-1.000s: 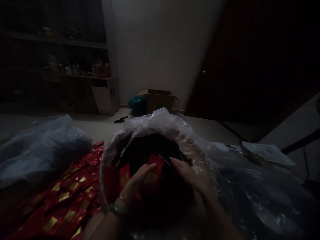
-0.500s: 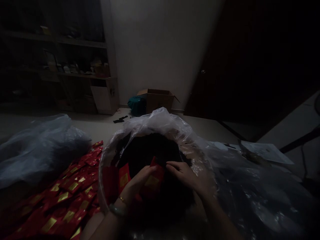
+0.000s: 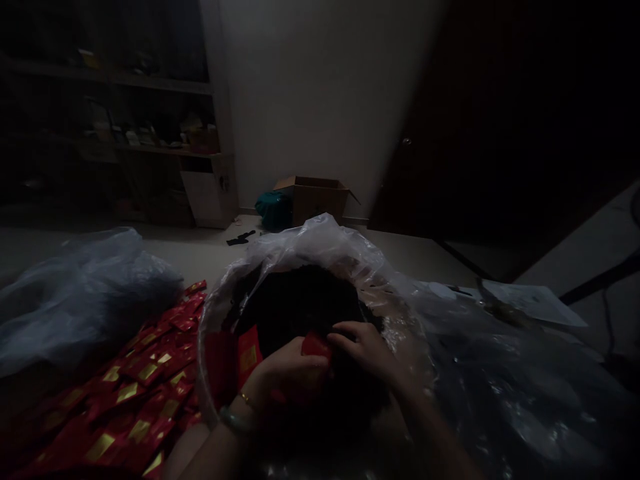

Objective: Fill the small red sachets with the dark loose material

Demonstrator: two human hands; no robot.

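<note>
My left hand (image 3: pixel 287 367) is closed around a red packet (image 3: pixel 316 345), its thumb lying across the front. The packet is tilted, its upper end toward my right hand. Beside that end, my right hand (image 3: pixel 363 343) has its fingers bent together, the tips at the packet's edge; whatever they pinch is too dark to make out. Both hands are over a heap of dark loose material (image 3: pixel 300 293) in a wide container lined with clear plastic (image 3: pixel 325 233). Another red packet with a gold label (image 3: pixel 247 353) leans inside the container's left side, near my left wrist.
A large pile of red, gold-labelled packets (image 3: pixel 125 393) lies at left, by a bulky translucent plastic bag (image 3: pixel 85 293). More plastic sheeting (image 3: pixel 500 380) spreads at right. An open cardboard box (image 3: pixel 320 200) and a teal bundle (image 3: pixel 273 210) stand against the wall. Shelves (image 3: pixel 165 150) are at back left.
The red packet has tipped, its upper end now lower and turned toward my right hand. My left thumb has come down across it, and my right fingertips have moved in to its edge.
</note>
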